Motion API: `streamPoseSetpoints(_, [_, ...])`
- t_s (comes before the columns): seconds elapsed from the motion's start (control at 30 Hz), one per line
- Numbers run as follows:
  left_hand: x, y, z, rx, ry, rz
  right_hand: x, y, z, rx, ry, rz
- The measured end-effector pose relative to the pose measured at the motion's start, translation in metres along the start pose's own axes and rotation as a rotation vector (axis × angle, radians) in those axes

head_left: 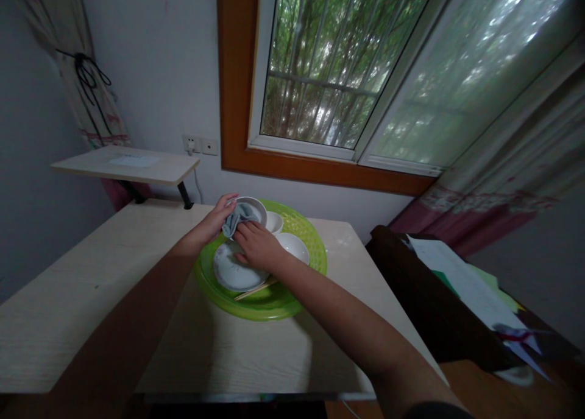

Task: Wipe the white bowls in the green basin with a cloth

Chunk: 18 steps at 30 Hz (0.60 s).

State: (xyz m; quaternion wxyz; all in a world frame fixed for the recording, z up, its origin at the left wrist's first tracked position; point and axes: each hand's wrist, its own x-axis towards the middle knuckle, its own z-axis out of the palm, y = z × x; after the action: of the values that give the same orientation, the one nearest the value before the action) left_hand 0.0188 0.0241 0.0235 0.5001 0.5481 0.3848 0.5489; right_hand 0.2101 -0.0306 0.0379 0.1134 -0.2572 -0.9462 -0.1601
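Here, between both hands (237, 230), lies the gray cloth (238, 217).

A dark sleeve (436, 410) ends above the right elbow (384, 373), with left hand (217, 219) and right hand (256, 243) bare

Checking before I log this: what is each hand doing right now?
Left hand: closed on the left side of the white bowl.
Right hand: fingers closed on the grey cloth, at that bowl.
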Motion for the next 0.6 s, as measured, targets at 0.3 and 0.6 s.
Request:
streamPoseSetpoints(0.3, [-0.0006, -0.0016, 0.003, -0.005, -0.038, -0.028, -0.0007, 0.0025, 0.0096, -0.005, 0.024, 0.05])
streamPoseSetpoints(0.6, [-0.0013, 0.0019, 0.0066, -0.037, -0.057, 0.033, 0.0017, 0.0019, 0.011, -0.092, 0.002, 0.239])
